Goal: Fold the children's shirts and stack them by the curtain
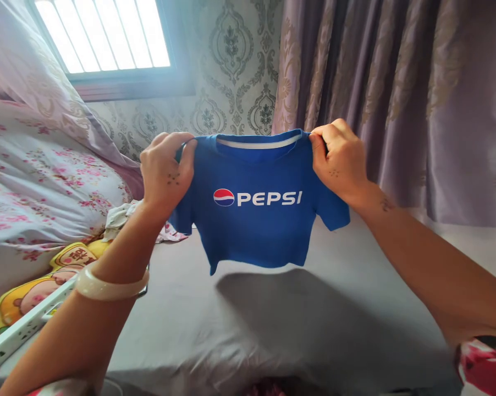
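Note:
A blue T-shirt [256,231] with a white PEPSI print hangs spread out in front of me, its printed side facing me. My left hand [167,165] is closed on the shoulder at the left of the collar. The other shoulder is pinched between the thumb and fingers of my right hand [339,157]. Both short sleeves droop outward below my hands. The shirt's hem is above the grey bed sheet [177,319], where its shadow falls.
Floral bedding [45,181] is heaped at the left beside a yellow cartoon cushion [29,297]. A white slotted rail [21,333] runs along the lower left. Purple curtains [355,71] hang at the right, and a barred window [103,36] is at the back left.

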Action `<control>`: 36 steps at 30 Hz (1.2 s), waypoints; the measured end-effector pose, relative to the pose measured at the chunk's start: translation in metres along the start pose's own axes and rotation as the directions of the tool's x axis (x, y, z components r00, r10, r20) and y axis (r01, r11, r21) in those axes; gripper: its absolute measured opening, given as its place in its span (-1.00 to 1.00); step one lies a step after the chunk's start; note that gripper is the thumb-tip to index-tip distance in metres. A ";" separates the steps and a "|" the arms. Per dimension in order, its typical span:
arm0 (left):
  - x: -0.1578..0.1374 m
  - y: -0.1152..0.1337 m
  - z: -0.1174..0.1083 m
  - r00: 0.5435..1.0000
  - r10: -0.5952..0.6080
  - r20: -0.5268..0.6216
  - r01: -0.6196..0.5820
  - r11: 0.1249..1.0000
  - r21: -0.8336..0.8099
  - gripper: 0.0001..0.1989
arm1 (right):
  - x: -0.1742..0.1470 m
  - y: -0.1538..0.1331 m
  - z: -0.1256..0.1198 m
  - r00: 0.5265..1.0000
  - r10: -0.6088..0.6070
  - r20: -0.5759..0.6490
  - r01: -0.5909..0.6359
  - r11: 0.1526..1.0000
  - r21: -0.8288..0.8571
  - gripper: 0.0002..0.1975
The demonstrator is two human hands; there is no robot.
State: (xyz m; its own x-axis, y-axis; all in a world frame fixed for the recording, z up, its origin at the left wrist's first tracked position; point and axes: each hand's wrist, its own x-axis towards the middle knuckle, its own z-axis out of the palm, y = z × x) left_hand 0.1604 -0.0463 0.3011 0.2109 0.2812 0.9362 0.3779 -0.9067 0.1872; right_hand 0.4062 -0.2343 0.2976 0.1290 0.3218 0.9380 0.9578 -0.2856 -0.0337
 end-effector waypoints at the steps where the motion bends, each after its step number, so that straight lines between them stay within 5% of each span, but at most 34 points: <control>1: 0.003 -0.001 -0.004 1.000 -0.004 0.027 0.004 1.000 0.003 -0.72 | 0.001 -0.001 -0.003 1.000 -0.011 -0.002 0.011 1.000 0.006 -0.51; 5: 0.008 -0.014 0.004 0.985 -0.062 0.161 0.055 0.998 0.044 -0.71 | 0.000 0.000 0.003 0.999 -0.014 0.050 0.012 1.000 0.027 -0.58; 10: -0.015 -0.042 0.053 0.934 -0.121 0.337 0.092 0.991 0.102 -0.69 | -0.019 0.012 0.046 0.967 0.057 0.248 -0.038 0.996 -0.077 -0.63; 18: -0.089 -0.070 0.143 0.776 -0.208 0.595 0.098 0.973 0.211 -0.66 | -0.081 0.033 0.126 0.752 0.256 0.607 -0.083 0.951 -0.298 -0.62; 23: -0.120 -0.078 0.177 0.690 -0.280 0.667 0.129 0.955 0.267 -0.64 | -0.119 0.046 0.161 0.698 0.285 0.657 -0.088 0.945 -0.316 -0.59; 36: -0.139 -0.091 0.219 0.593 -0.335 0.732 0.144 0.939 0.313 -0.63 | -0.149 0.070 0.212 0.640 0.300 0.707 -0.083 0.942 -0.324 -0.58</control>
State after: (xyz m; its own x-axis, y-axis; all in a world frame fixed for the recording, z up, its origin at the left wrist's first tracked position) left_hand 0.2942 0.0658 0.0891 0.6585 0.7008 0.2742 0.6672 -0.7123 0.2179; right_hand 0.5089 -0.1113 0.0828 0.5514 0.7590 0.3462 0.8087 -0.5882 0.0016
